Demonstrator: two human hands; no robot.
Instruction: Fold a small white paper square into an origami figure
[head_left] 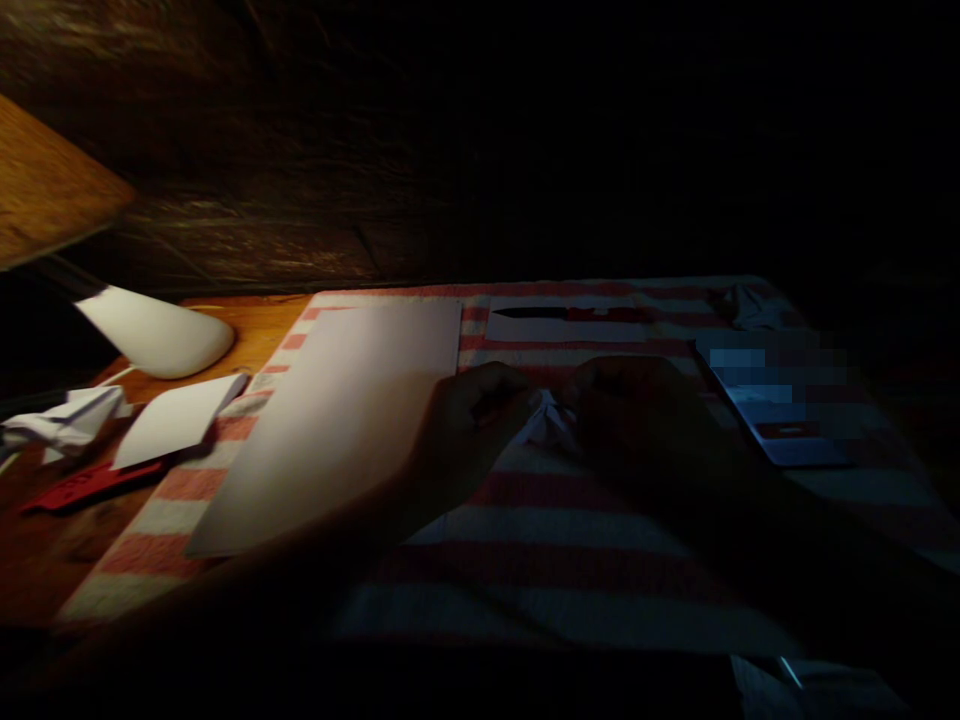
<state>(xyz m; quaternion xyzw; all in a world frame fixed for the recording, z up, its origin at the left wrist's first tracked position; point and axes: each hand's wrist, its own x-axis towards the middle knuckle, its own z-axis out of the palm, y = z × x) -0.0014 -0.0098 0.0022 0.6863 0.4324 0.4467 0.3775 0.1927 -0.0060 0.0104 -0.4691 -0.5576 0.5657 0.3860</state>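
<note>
Pinching folded paper (pixel 550 426), hands (pixel 474 408) (pixel 634 405) close, forearms (pixel 352 535) converging

Folded piece (pixel 551 422): creased paper. Large sheet (pixel 360 400): smooth, matt paper. Striped cloth (pixel 187 485): matt fabric, faintly textured. Tabletop (pixel 262 320): wood. Lamp base (pixel 165 335): smooth. Lampshade (pixel 52 190): matt, grainy. Wall (pixel 255 220): rough, catches dull glints.

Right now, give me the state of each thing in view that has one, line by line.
Small paper: creased, between left hand and right hand
Large sheet: flat, unfolded
Knife: lying flat, blade bare
Device: screen lit
Striped cloth: spread out
Left-edge paper: folded
Curved sheet: bent, overlapping red object
Far-right paper: crumpled or folded, too dark to tell
</note>
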